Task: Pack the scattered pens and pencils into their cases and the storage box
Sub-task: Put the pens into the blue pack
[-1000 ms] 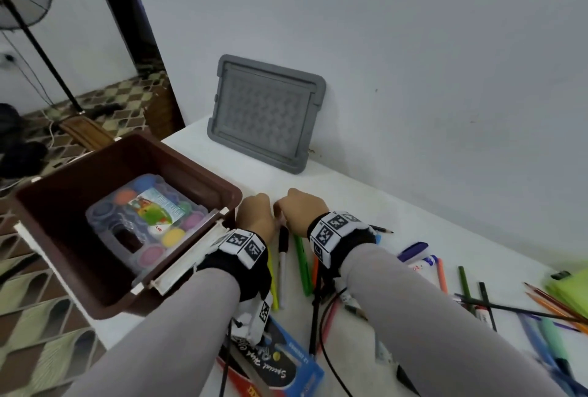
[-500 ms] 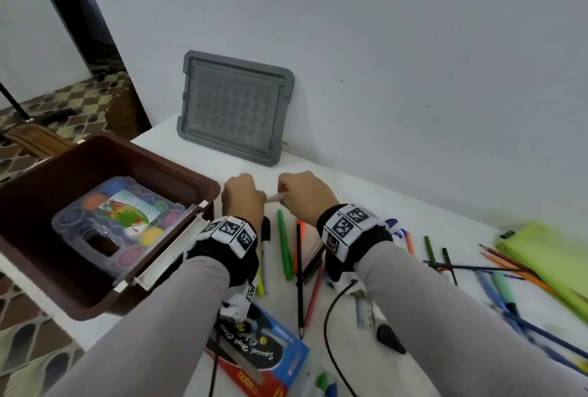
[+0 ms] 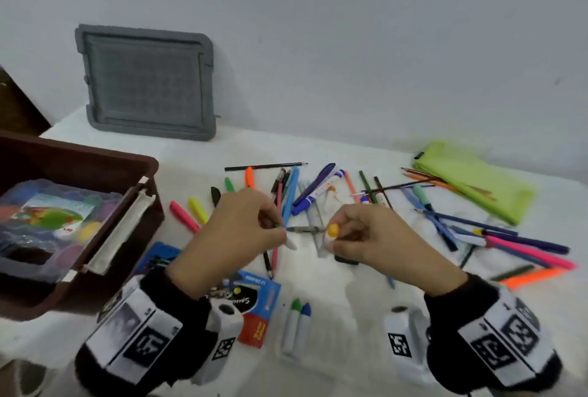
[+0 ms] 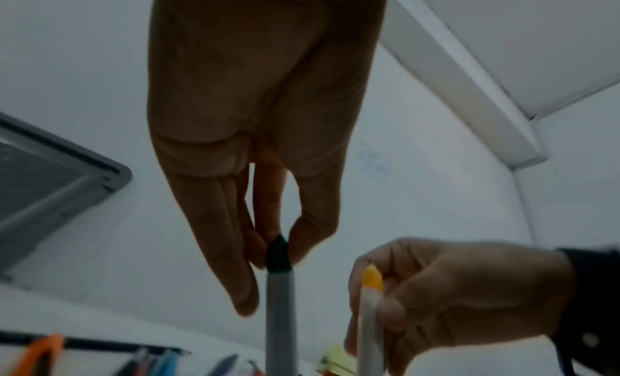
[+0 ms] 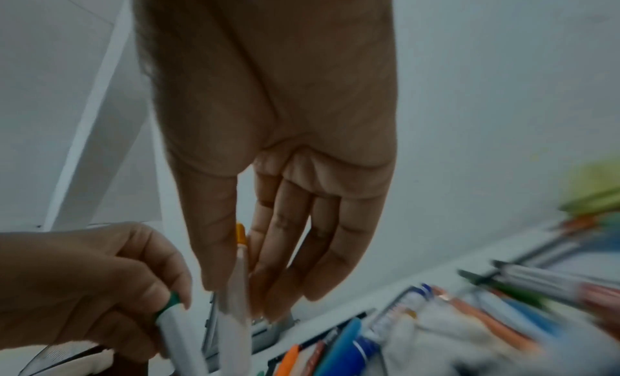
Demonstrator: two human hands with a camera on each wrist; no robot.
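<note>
My left hand (image 3: 276,232) pinches a white marker with a green tip (image 3: 289,244) above the table; in the left wrist view its fingertips (image 4: 302,244) close round the dark tip of that marker (image 4: 280,302). My right hand (image 3: 335,237) pinches a white marker with a yellow tip (image 3: 332,231), also seen in the right wrist view as the yellow-tipped marker (image 5: 240,283). The hands are a short way apart. Many loose pens and pencils (image 3: 321,185) lie beyond them. The brown storage box (image 3: 95,159) is at the left, the lime-green case (image 3: 471,177) at the far right.
A clear paint set (image 3: 54,215) lies in the brown box. A grey lid (image 3: 146,84) leans on the wall. A blue crayon box (image 3: 254,301) and two white markers with green and blue tips (image 3: 297,323) lie near me. More pens (image 3: 525,247) lie at the right.
My hands have drawn back towards me and moved apart, each now holding one white marker. The head view has swung right, showing the green case and more pens.
</note>
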